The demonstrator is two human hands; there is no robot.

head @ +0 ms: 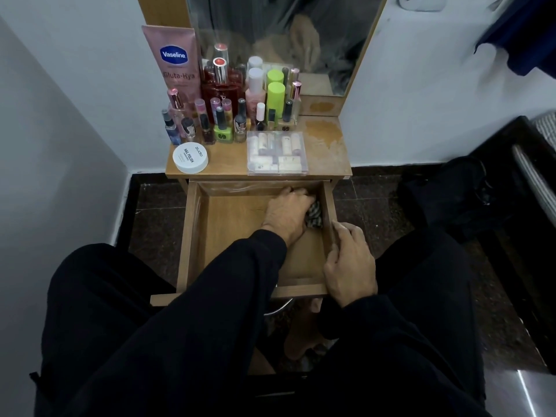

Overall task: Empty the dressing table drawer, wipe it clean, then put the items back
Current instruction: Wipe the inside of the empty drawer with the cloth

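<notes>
Drawer (255, 236), pulled open at the frame's centre below the tabletop (328, 152), shows bare wood inside. Left hand (287, 213) presses a dark patterned cloth (314, 213) into the drawer's far right corner, fingers apparently curled over it. Right hand (350, 266) grips the drawer's right wall. Bottles (228, 115) and a clear box (276, 153) crowd the tabletop above.
</notes>
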